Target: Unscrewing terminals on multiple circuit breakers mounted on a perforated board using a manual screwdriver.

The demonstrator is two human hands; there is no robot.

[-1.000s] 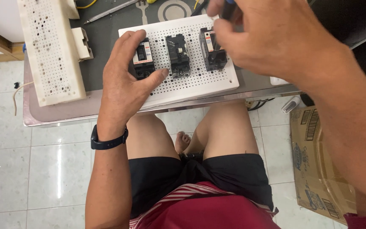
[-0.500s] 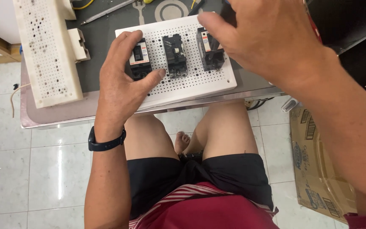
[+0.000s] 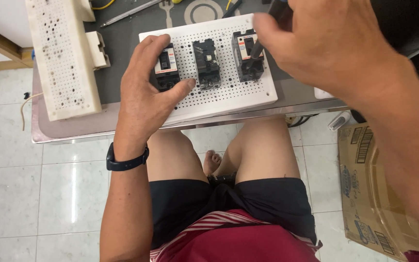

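White perforated board (image 3: 229, 94) unmoved, right hand (image 3: 326, 43) lowered onto breaker (image 3: 247, 56)

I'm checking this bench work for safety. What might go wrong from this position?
1. The white perforated board overhangs the table edge above bare knees; only the left hand steadies it, so it might tip or slide.
2. The right hand presses a dark tool into the right breaker; a slip could jab the left hand's thumb near the middle breaker.
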